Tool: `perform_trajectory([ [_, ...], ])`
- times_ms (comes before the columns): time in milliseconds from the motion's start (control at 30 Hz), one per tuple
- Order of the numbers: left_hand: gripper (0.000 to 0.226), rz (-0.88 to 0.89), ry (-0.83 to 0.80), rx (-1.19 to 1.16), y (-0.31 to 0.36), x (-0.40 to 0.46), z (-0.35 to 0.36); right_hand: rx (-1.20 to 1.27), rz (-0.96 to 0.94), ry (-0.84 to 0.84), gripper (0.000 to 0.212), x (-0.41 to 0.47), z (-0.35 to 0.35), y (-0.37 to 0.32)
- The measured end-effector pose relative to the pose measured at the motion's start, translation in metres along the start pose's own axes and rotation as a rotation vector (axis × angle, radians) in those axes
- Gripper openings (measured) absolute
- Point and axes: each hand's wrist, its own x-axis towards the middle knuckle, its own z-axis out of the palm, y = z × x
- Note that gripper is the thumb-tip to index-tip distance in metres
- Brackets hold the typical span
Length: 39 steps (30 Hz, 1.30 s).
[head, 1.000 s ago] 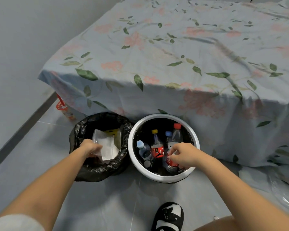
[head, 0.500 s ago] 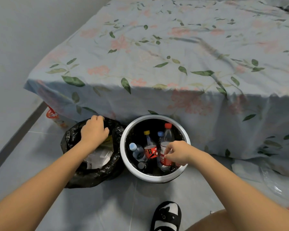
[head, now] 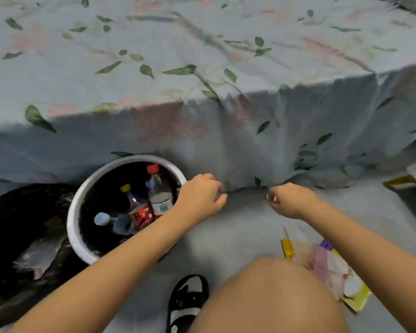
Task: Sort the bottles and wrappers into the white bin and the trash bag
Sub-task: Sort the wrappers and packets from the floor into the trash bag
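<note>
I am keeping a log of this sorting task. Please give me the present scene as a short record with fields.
white bin: on the floor by the bed, holds bottles
bottles: red cap bottle, yellow cap bottle, blue cap bottle
trash bag: black, left of the bin, a wrapper inside
left hand: over the floor beside the bin's right rim, fingers loosely curled, empty
right hand: over the floor, fingers curled, seems to hold nothing
still to sort: colourful wrapper on the floor under the right forearm
</note>
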Motion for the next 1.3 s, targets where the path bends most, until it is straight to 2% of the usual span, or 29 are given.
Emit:
perform_trajectory([
  [167,0.031,0.031,-0.199,-0.033,0.044,0.031,0.095,0.161,0.192,-0.156,0.028,0.002,0.088,0.091],
  [300,0.032,0.0,-0.396,-0.086,0.064,0.035,0.162,0.374,0.348,-0.249,0.034,-0.008,0.169,0.131],
  [467,0.043,-0.047,-0.599,-0.133,0.079,0.027,0.228,0.557,0.406,-0.305,0.038,-0.015,0.241,0.13],
  [533,0.053,-0.048,-0.67,-0.115,0.085,0.022,0.251,0.615,0.401,-0.288,0.041,-0.012,0.252,0.119],
  [600,0.065,-0.041,-0.727,-0.104,0.093,0.016,0.27,0.628,0.417,-0.256,0.033,-0.008,0.262,0.106],
  [667,0.071,-0.029,-0.722,-0.082,0.101,0.006,0.284,0.61,0.44,-0.269,0.028,-0.006,0.27,0.092],
  [767,0.078,0.056,-0.622,0.058,0.114,-0.015,0.299,0.537,0.445,-0.304,0.036,-0.004,0.279,0.076],
  [900,0.072,0.108,-0.589,0.147,0.12,-0.027,0.313,0.52,0.471,-0.294,0.047,-0.005,0.285,0.072],
  [1033,0.076,0.03,-0.625,0.078,0.113,-0.023,0.317,0.538,0.48,-0.299,0.044,-0.004,0.283,0.074],
  [1167,0.065,-0.058,-0.678,0.004,0.107,-0.019,0.316,0.615,0.451,-0.284,0.031,-0.002,0.279,0.072],
  [1233,0.054,-0.124,-0.687,-0.108,0.098,-0.015,0.313,0.697,0.431,-0.26,0.026,0.001,0.278,0.068],
  [1300,0.043,-0.254,-0.688,-0.328,0.086,-0.012,0.306,0.766,0.432,-0.217,0.029,0.005,0.273,0.064],
])
